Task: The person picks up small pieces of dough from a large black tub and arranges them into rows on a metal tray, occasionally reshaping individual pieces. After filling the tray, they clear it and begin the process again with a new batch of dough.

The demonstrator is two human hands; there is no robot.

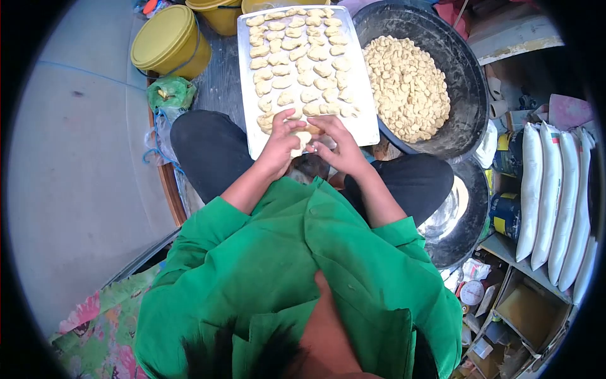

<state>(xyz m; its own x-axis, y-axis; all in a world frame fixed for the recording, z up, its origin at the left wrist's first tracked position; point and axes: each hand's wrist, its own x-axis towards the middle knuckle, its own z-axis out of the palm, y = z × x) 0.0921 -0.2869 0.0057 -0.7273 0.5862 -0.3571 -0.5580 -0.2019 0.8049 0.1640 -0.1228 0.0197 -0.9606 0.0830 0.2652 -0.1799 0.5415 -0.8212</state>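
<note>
A piece of pale dough [302, 143] is held in my left hand [278, 146], fingers curled around it just over the near end of a white tray [257, 140]. My right hand [339, 144] faces it from the other side, fingers bent and spread from the thumb, with the fingertips close to the dough. Rows of small shaped dough pieces [305, 78] cover the tray, which lies tilted before my knees. The lowest pieces are partly hidden behind my fingers.
At the right of the tray stands a big black basin [466, 76] with a heap of small dough lumps [407, 88]. Another black basin [475, 218] sits below it. Yellow lidded buckets [165, 39] are at the upper left. White filled bags [557, 202] stand on the right shelf.
</note>
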